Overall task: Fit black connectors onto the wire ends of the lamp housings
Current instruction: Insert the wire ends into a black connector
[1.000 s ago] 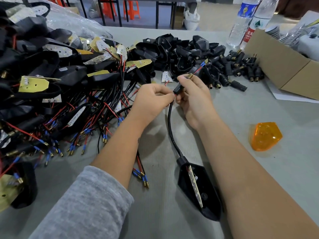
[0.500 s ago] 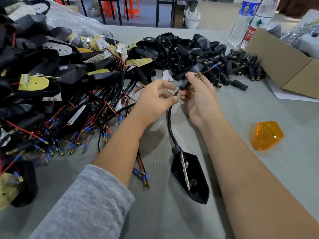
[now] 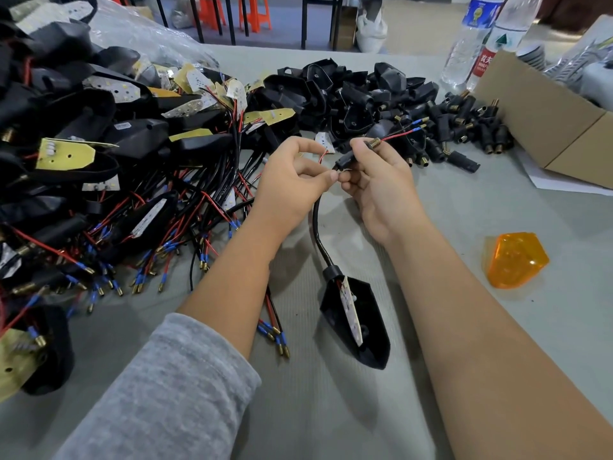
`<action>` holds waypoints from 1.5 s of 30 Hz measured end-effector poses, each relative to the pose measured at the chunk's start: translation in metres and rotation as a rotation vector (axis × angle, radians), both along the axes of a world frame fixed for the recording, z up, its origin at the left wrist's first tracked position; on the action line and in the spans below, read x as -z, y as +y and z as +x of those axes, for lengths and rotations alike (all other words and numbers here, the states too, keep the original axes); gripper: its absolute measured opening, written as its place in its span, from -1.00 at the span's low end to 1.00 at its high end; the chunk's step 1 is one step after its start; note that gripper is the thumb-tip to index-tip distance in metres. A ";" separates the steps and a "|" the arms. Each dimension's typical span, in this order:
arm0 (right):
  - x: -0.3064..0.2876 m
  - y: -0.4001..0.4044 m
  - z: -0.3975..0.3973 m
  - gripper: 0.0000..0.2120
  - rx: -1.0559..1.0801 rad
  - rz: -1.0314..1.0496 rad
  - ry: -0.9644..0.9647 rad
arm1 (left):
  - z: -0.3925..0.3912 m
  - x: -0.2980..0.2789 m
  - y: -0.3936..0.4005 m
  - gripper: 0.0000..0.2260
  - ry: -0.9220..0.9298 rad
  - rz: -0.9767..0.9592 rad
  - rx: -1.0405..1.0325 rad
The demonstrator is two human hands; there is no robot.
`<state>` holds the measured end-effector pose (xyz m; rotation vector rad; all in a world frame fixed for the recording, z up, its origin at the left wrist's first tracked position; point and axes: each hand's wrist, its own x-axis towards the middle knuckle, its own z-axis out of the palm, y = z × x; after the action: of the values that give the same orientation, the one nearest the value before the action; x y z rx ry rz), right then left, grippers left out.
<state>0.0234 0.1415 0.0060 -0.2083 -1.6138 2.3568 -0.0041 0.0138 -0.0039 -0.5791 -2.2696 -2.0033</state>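
A black lamp housing (image 3: 360, 330) with a white LED board lies on the grey table in front of me, its black cable (image 3: 319, 227) rising to my hands. My right hand (image 3: 378, 184) grips a black connector (image 3: 345, 159) with a brass threaded end. Red wires with blue-sleeved tips (image 3: 406, 131) stick out past it to the right. My left hand (image 3: 295, 180) pinches the cable just below the connector, fingertips touching my right hand's.
A big heap of wired housings (image 3: 109, 167) fills the left. Empty black housings (image 3: 351, 94) and loose connectors (image 3: 471, 127) lie beyond my hands. An orange lens (image 3: 515, 258) sits at right, a cardboard box (image 3: 557, 121) and water bottles (image 3: 477, 38) behind it.
The wires have been drawn further through the connector and now stick out to the right. The housing has slid up the table toward my hands as the cable was pulled.
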 end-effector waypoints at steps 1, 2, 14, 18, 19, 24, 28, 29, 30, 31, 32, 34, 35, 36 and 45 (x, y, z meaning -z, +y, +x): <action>0.000 0.000 0.000 -0.92 -0.004 -0.004 0.000 | 0.000 0.000 0.000 -0.74 0.000 0.010 -0.017; 0.000 0.001 0.000 -0.92 -0.008 -0.007 0.001 | -0.001 0.001 -0.001 -0.72 0.001 0.016 -0.033; 0.000 0.003 0.001 -0.89 -0.031 0.002 -0.011 | -0.002 0.000 -0.005 -0.74 0.052 0.096 0.010; 0.000 0.003 0.002 -0.89 -0.042 -0.010 -0.014 | -0.002 0.000 -0.005 -0.72 0.051 0.101 0.039; 0.000 0.003 0.002 -0.89 -0.044 -0.008 -0.014 | -0.002 0.000 -0.005 -0.73 0.052 0.099 0.045; 0.002 0.005 0.000 -0.87 -0.034 0.029 -0.027 | -0.001 0.001 -0.005 -0.76 0.093 0.055 0.039; 0.002 0.004 0.000 -0.86 -0.019 0.044 -0.036 | 0.000 0.001 -0.003 -0.77 0.138 -0.008 0.018; 0.001 0.004 0.000 -0.86 -0.023 0.036 -0.033 | 0.000 0.001 -0.003 -0.78 0.139 -0.024 0.012; 0.001 0.004 0.000 -0.86 -0.029 0.026 -0.028 | 0.000 0.001 -0.003 -0.78 0.133 -0.036 0.005; 0.000 0.004 0.000 -0.87 -0.037 0.020 -0.021 | -0.001 0.001 -0.003 -0.78 0.119 -0.039 0.002; 0.000 0.004 0.001 -0.87 -0.043 0.020 -0.013 | -0.001 0.001 -0.004 -0.77 0.095 -0.029 0.004; -0.001 0.003 0.002 -0.89 -0.057 0.020 0.004 | 0.000 0.000 -0.006 -0.75 0.020 0.033 0.017; -0.001 0.003 0.002 -0.89 -0.069 0.017 0.014 | -0.001 -0.001 -0.006 -0.74 -0.020 0.076 0.025; -0.001 0.003 0.003 -0.89 -0.086 0.016 0.023 | -0.001 -0.001 -0.007 -0.73 -0.053 0.113 0.030; -0.002 0.006 0.004 -0.77 -0.187 -0.035 0.066 | -0.002 -0.004 -0.006 -0.80 -0.160 0.109 0.013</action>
<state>0.0271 0.1473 0.0080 0.0150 -1.6253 2.5021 -0.0062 0.0079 0.0005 -0.4398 -2.2266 -2.2384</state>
